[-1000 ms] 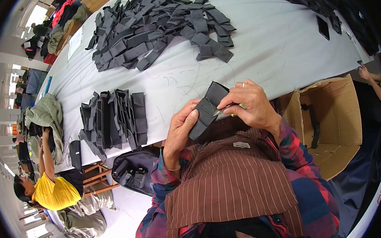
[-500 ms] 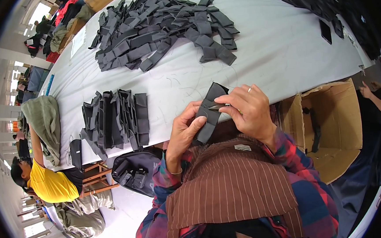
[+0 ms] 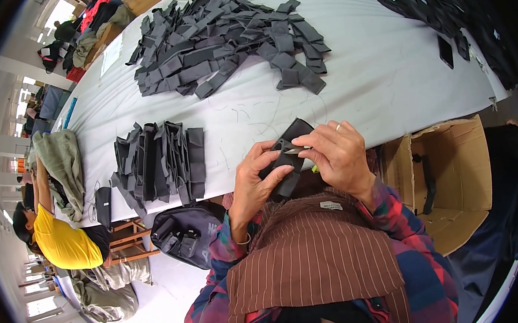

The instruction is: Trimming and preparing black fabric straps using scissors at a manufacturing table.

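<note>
Just in front of my apron, my left hand [image 3: 257, 176] is closed on a dark grey fabric strip [image 3: 297, 130], with its thumb on top near the strip's middle. My right hand [image 3: 339, 155] pinches a small pointed metal tool that looks like thread snips [image 3: 293, 151], its tip against the strip. A yellow-green bit shows below the right fingers. Part of the strip is hidden behind the left fingers. To the left on the table stands a row of folded dark strips [image 3: 160, 162]; farther off lies a large loose heap of similar strips [image 3: 219, 47].
Loose threads lie on the white-covered table [image 3: 362, 66]. An open cardboard box [image 3: 459, 175] stands at right, a dark bag [image 3: 185, 234] below the table's edge at left. A phone [image 3: 445, 51] lies far right. A person in yellow [image 3: 67, 238] handles olive cloth.
The left fingers have curled over the strip, and the metal tool's tip now shows at its middle. At left, the person in yellow has shifted the olive cloth.
</note>
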`<state>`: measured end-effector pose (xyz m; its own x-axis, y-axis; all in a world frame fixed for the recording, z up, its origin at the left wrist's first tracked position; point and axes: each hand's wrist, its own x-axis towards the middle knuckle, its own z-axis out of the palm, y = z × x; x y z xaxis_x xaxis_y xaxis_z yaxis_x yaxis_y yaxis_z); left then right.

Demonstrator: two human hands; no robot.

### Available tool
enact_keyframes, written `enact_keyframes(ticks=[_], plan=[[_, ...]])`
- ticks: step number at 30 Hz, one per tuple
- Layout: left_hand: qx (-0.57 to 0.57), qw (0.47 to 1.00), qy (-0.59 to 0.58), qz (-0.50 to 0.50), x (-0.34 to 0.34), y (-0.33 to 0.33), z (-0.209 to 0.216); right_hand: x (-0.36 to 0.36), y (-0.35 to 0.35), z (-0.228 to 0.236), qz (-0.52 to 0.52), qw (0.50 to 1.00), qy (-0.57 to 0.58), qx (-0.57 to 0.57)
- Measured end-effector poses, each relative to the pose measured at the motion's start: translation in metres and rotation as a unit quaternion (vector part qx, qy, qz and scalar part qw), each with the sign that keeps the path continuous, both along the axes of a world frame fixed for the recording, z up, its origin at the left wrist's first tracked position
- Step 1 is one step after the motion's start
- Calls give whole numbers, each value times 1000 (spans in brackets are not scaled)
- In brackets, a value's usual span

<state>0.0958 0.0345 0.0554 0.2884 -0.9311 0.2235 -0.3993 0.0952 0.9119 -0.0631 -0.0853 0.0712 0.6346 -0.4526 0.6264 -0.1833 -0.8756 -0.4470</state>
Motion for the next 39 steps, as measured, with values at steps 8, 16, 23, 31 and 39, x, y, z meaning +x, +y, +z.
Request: enact_keyframes(ticks=[8,16,23,31,39], plan=[[3,1000,-14,-1,0,1,1,-1,1,-2,21,998,-7,63],[19,998,-61,17,-4,4,9,2,6,-3,7,1000,-9,19],[13,985,-166,44,-3,5,7,2,9,0,-8,1000,10,-14],[-3,977,-208,52,-2,5,6,1,12,1,-21,999,24,12],[-24,975,-213,66,-1,9,3,-6,6,11,-88,963,-47,249]])
